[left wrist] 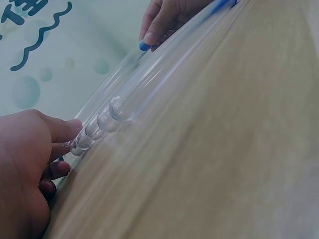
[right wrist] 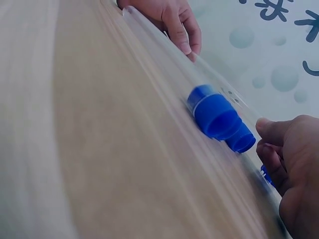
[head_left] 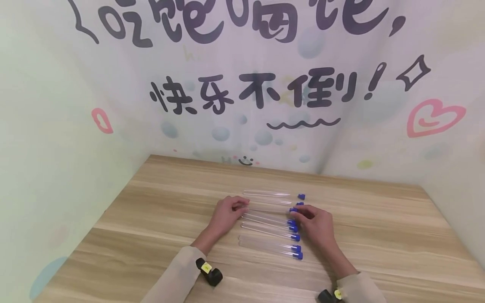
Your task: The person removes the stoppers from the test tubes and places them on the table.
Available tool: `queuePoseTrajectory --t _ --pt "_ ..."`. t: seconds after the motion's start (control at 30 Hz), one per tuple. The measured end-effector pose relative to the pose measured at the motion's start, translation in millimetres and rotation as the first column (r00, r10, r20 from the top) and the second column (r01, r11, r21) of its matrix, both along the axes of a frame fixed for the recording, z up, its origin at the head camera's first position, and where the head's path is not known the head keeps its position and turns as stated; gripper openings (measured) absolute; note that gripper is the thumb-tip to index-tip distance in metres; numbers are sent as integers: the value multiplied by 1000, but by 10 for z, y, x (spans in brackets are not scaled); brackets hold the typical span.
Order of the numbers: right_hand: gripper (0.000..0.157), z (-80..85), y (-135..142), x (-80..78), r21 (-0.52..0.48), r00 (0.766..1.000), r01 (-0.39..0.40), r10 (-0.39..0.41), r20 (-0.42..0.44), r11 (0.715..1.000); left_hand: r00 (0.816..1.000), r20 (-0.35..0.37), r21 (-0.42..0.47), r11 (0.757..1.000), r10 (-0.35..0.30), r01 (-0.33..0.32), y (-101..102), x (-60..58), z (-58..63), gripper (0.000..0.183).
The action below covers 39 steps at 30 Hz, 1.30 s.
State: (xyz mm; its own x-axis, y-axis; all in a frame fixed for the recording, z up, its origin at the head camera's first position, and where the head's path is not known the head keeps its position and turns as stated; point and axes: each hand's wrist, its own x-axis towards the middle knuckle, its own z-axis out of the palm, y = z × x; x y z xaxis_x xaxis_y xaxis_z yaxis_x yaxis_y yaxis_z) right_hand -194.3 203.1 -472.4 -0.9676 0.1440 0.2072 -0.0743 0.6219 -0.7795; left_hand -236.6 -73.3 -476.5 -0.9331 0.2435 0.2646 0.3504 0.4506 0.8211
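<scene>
Near the middle of the table, my left hand (head_left: 228, 213) pinches the rounded end of a clear test tube (head_left: 267, 211). At its other end, my right hand (head_left: 318, 224) pinches a small blue cap (head_left: 293, 210) between thumb and fingers. The left wrist view shows this cap (left wrist: 144, 46) at the tube's mouth; how far it is on, I cannot tell. Nearer to me lie several test tubes (head_left: 265, 229) with blue caps (head_left: 295, 237) on their right ends. Beyond the hands are two uncapped tubes (head_left: 267, 193), with loose blue caps (head_left: 301, 196) to their right.
Everything lies on a wood-grain table (head_left: 151, 210). A pale printed cloth (head_left: 227, 139) with dark writing hangs behind its far edge. Each wrist carries a small black camera (head_left: 210, 273) over a beige sleeve (head_left: 174, 277).
</scene>
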Motion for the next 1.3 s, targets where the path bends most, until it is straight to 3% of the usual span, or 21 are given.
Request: queuePoseTrajectory --t 0.5,0.77,1.3 --pt "22 4 -25 5 -22 1000 14 -14 -6 1000 1000 13 9 1000 13 -14 8 -1 3 19" --pt "20 -9 -17 -5 -59 999 -51 51 -7 997 999 37 37 999 22 -24 -6 9 15 17" --pt "19 -10 7 -29 -33 999 -42 42 -10 999 998 50 41 999 25 -27 -3 5 26 16"
